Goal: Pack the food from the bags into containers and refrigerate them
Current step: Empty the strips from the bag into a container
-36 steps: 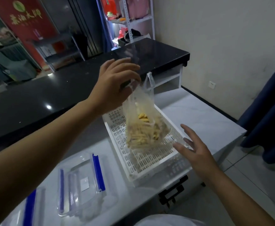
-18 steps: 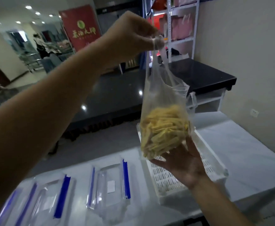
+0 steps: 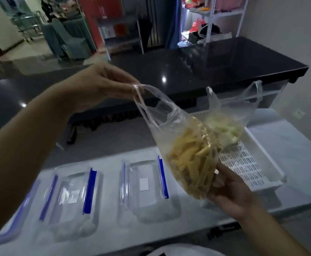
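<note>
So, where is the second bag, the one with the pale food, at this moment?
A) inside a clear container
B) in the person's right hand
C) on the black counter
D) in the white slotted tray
D: the bag of pale food sits in the white slotted tray, while the right hand supports the bag of yellow strips.

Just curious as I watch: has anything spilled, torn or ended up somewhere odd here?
Nothing stands out. The left hand pinches the handles of the bag of yellow strips, the right hand cups it underneath. Nothing looks spilled.
</note>
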### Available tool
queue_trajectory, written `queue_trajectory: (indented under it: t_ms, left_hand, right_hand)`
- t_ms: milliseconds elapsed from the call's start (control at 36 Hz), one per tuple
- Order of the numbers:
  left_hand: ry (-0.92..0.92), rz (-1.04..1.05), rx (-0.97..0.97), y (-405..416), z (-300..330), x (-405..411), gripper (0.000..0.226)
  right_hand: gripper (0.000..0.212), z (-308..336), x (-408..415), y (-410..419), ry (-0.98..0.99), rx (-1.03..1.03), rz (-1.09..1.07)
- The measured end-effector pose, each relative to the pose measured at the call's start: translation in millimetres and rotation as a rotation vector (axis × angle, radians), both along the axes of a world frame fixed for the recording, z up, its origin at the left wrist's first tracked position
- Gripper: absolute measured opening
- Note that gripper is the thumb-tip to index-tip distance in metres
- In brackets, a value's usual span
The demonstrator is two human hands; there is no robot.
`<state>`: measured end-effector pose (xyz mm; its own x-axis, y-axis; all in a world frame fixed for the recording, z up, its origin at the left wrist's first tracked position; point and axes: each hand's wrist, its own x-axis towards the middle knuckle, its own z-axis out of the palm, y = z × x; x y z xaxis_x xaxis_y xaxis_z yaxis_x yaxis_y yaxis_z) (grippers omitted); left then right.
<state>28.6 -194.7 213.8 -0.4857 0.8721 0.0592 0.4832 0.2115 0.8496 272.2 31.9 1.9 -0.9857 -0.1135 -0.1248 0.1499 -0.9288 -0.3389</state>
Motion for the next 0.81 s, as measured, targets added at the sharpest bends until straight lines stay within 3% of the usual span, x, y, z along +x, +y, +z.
queue_trajectory:
  t_ms: [28, 139, 278, 389, 472, 556, 806]
  left_hand:
    - [-0.037, 0.009, 0.027, -5, -7, 1, 0.040]
    - [-0.135, -0.003, 0.096, -14, -18, 8, 0.031]
    - [-0.176, 0.022, 0.109, -16, -23, 17, 0.022]
    - [-0.276, 0.168, 0.115, -20, -38, 17, 0.017]
    - [-0.354, 0.303, 0.122, -26, -58, 16, 0.011]
    - [-0.429, 0.399, 0.112, -33, -78, 14, 0.023]
    - [-0.551, 0.483, 0.103, -49, -137, 6, 0.023]
  right_hand:
    - [0.032, -1, 2, -5, 0.055, -0.003, 0.009]
    - [0.085, -12, 0, -16, -0.126, -0.031, -0.082]
    - [0.051, -28, -4, -35, -0.256, 0.204, -0.125]
    - [0.070, -26, -8, -41, -0.287, 0.456, -0.267]
    - [0.065, -24, -8, -43, -0.285, 0.612, -0.362]
    - [0.066, -26, -1, -45, -0.308, 0.669, -0.417]
    - [0.070, -23, 9, -63, -0.443, 0.869, -0.530]
